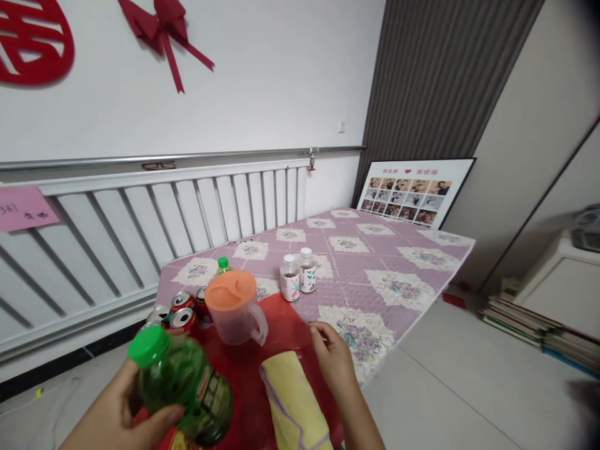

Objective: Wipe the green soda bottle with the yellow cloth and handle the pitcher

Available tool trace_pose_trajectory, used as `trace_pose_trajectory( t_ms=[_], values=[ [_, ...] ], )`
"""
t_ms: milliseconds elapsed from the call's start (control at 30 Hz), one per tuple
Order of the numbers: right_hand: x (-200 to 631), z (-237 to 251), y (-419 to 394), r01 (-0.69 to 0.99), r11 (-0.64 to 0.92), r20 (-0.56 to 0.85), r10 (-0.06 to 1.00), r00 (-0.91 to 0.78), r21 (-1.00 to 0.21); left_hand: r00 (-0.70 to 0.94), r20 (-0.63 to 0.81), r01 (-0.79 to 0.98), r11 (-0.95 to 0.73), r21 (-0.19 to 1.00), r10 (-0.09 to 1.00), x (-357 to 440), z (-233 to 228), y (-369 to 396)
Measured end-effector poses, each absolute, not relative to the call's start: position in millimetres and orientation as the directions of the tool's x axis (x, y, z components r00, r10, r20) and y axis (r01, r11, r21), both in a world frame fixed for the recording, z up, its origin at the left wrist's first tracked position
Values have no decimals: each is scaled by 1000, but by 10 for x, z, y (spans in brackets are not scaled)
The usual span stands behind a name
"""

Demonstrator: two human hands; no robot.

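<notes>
The left hand (124, 412) is clamped round a green bottle (187, 387) with a green cap, held up off the tabletop (403, 262) at about seven o'clock in the view; its long axis tilts, cap toward ten o'clock, base toward four o'clock; the thumb wraps the near side. The right hand (334, 359) hangs over the tabletop's near edge, fingers loosely curled and apart, gripping nothing; it sits at about three o'clock from the bottle, with a rolled yellow cloth (293, 403) lying between them on a red mat (281, 331), its length running from eleven to five o'clock. A clear jug with an orange lid (234, 306) stands at roughly one o'clock from the bottle, nearer the left hand; drink cans (180, 312) and a second green-capped bottle (224, 265) cluster just behind it; two small white-capped bottles (299, 275) stand at eleven o'clock from the right hand, well apart from it.
</notes>
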State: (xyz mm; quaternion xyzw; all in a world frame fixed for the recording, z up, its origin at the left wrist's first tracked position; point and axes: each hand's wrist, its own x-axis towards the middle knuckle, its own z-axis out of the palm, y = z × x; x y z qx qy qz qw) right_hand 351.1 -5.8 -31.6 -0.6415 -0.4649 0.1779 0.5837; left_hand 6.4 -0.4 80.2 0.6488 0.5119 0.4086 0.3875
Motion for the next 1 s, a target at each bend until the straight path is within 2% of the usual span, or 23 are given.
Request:
trace_pose_trajectory(
  t_ms=[133,267,367,433,600,1000],
  values=[
    [3625,-330,-73,330,100,282,773,569,-939,275,157,250,-229,941,948,771,1466,84],
    [3719,-354,-83,288,99,262,750,607,-952,459,169,164,-271,949,872,1470,1691,356],
    [3796,-369,-91,254,104,246,735,632,-962,492,263,92,-350,932,830,1971,1588,665],
    [3848,-373,-97,233,107,237,719,653,-967,504,276,92,-368,925,818,2288,1461,861],
    [3940,-374,-121,197,116,221,700,679,-974,427,221,179,-322,929,877,2929,1142,1170],
    [4039,-413,-160,191,115,213,730,649,-975,440,140,388,-329,861,887,3634,518,1537]
  ],
)
